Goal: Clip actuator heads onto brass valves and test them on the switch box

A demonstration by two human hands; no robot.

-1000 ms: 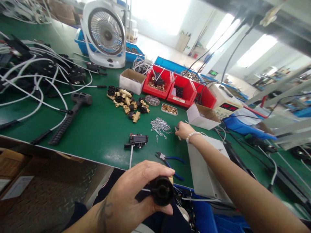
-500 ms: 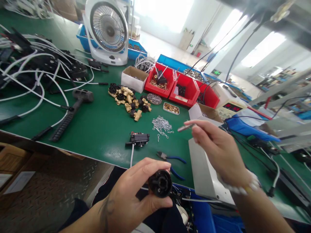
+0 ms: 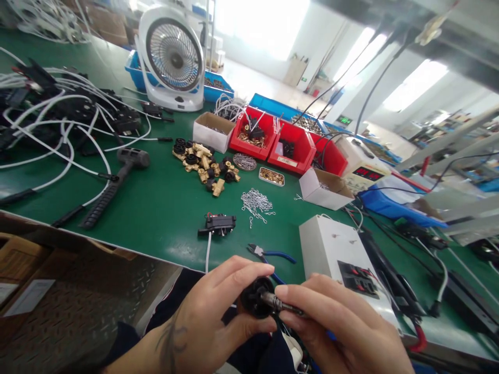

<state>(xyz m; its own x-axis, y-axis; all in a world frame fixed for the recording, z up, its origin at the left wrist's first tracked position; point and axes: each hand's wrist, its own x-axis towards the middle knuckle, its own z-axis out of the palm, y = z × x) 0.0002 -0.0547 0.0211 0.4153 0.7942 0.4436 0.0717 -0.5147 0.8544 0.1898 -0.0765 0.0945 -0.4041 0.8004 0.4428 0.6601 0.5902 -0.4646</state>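
My left hand [image 3: 210, 317] grips a round black plastic housing [image 3: 255, 298], its hollow end turned up toward me. Between the thumb and fingers of my right hand [image 3: 331, 322] is a slim metal pin-like part [image 3: 278, 301]. Its tip reaches into the housing's opening; how deep it sits I cannot tell. Just beyond my hands lie blue-handled cutting pliers [image 3: 268, 253]. A black switch-like module [image 3: 218, 224] with a white cable rests on the green bench, and a pile of small wire clips [image 3: 256, 203] lies behind the pliers.
Brass fittings [image 3: 205, 163], a hammer [image 3: 117, 184] and cabled black assemblies [image 3: 78, 111] spread to the left. Red bins [image 3: 290, 148], white boxes [image 3: 325, 189] and a fan [image 3: 173, 62] stand farther back. A grey electrical box [image 3: 343, 259] is at the right.
My right hand has come down and left from above the bench, bringing the metal part into the housing's opening. My left hand has stayed nearly in place.
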